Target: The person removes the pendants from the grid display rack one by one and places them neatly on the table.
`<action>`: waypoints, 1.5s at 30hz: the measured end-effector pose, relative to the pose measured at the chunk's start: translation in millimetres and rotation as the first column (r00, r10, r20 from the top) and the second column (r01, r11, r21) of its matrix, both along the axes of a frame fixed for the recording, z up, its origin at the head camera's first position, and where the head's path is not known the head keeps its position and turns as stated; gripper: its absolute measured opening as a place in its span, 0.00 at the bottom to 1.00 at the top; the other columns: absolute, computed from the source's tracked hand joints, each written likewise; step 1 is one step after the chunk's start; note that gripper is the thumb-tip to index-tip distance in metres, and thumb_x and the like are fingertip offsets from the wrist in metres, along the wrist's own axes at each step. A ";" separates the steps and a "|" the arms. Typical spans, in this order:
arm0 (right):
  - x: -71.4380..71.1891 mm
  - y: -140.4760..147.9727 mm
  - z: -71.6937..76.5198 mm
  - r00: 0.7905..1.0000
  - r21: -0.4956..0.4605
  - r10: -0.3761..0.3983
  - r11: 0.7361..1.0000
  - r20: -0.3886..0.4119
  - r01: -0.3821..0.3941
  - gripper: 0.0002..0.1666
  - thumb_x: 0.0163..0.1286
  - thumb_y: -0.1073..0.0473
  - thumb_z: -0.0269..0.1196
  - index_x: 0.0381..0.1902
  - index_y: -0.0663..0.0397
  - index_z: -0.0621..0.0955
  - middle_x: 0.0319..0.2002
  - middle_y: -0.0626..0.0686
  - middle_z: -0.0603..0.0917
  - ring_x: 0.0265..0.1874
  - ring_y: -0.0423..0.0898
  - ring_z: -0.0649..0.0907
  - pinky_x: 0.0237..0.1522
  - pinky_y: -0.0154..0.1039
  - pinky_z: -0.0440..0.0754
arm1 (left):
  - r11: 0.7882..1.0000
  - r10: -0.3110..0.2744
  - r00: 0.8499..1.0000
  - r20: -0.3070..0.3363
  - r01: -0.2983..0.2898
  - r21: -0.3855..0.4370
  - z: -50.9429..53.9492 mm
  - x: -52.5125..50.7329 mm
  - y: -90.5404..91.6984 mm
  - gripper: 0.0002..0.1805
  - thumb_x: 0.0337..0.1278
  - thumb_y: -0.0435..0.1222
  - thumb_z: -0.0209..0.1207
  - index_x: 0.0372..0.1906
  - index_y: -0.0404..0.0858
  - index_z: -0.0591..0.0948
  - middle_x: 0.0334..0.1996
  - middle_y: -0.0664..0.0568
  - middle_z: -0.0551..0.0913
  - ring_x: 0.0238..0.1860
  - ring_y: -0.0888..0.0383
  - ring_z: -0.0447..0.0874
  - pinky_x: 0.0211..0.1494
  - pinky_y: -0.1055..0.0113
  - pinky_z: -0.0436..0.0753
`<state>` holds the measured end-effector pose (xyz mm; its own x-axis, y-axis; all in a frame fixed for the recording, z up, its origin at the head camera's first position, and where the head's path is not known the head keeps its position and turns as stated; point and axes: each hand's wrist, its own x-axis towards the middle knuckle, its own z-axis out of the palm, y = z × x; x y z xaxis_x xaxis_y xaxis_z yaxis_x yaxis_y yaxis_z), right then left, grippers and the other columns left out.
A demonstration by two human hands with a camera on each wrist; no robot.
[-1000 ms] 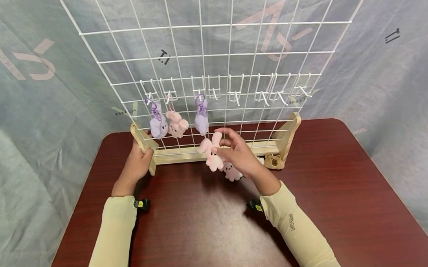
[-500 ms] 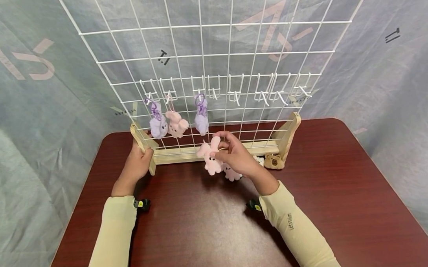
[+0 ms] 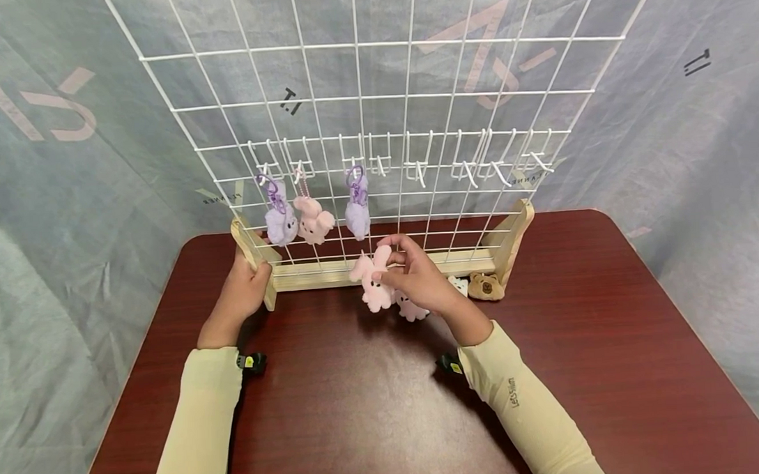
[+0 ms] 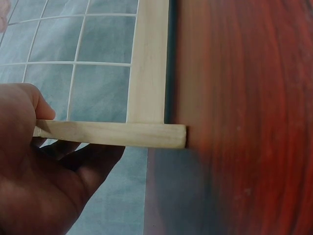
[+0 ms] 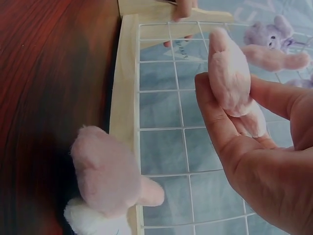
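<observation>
My right hand (image 3: pixel 421 281) pinches a pink long-eared plush (image 3: pixel 375 286) between thumb and fingers, in front of the rack's lower wooden bar (image 3: pixel 318 276). In the right wrist view the same plush (image 5: pixel 230 73) is between the thumb and fingers of the right hand (image 5: pixel 274 156). My left hand (image 3: pixel 240 298) grips the rack's left wooden support (image 3: pixel 252 255); the left wrist view shows the left hand (image 4: pixel 39 171) round that support (image 4: pixel 112 133). Purple plushes (image 3: pixel 281 224) (image 3: pixel 357 217) and a pink plush (image 3: pixel 315 222) hang from white hooks on the wire grid (image 3: pixel 406 96).
Another pink plush (image 3: pixel 411 305) lies just behind the held one. A white plush (image 3: pixel 459 285) and a brown bear plush (image 3: pixel 486 287) lie by the right wooden support (image 3: pixel 516 243). Several hooks (image 3: pixel 418 173) on the right half bear nothing. The table (image 3: pixel 360 405) is dark red.
My right hand has lowered slightly, and the held pink plush has moved a little down and left. More of the white plush shows. The left hand has stayed on the support.
</observation>
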<state>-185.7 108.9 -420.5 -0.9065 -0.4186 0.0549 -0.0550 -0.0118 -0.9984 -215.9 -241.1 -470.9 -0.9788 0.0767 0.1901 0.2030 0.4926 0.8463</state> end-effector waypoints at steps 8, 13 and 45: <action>0.9 0.3 -2.2 0.999 -0.004 0.007 1.000 0.038 -0.007 0.27 0.73 0.74 0.61 0.64 0.65 0.65 0.43 0.65 0.87 0.33 0.43 0.90 0.36 0.38 0.89 | 0.999 -0.039 0.999 0.004 0.039 0.033 0.5 -0.6 0.3 0.35 0.76 0.29 0.41 0.82 0.33 0.47 0.77 0.31 0.66 0.72 0.37 0.71 0.70 0.40 0.69; 0.1 1.0 -4.1 0.999 0.056 -0.022 0.998 0.048 0.019 0.25 0.73 0.72 0.62 0.63 0.66 0.66 0.40 0.60 0.89 0.28 0.41 0.86 0.32 0.36 0.85 | 0.999 -0.025 1.000 -0.001 0.025 0.020 1.3 0.1 1.0 0.34 0.75 0.29 0.42 0.82 0.32 0.49 0.76 0.30 0.67 0.73 0.38 0.70 0.73 0.40 0.68; -5.9 2.6 -19.4 0.998 0.312 -0.058 0.949 0.038 0.044 0.18 0.73 0.69 0.66 0.58 0.64 0.76 0.35 0.57 0.89 0.24 0.49 0.81 0.33 0.42 0.83 | 0.999 -0.028 1.000 0.008 0.028 0.020 3.2 0.4 0.4 0.36 0.77 0.29 0.44 0.84 0.37 0.47 0.79 0.31 0.63 0.81 0.39 0.61 0.76 0.36 0.65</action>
<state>-191.6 111.5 -439.9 -0.9256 -0.3612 -0.1134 -0.0009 0.3015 -0.9535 -215.5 -240.7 -467.7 -0.9779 0.1006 0.1834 0.2092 0.4695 0.8578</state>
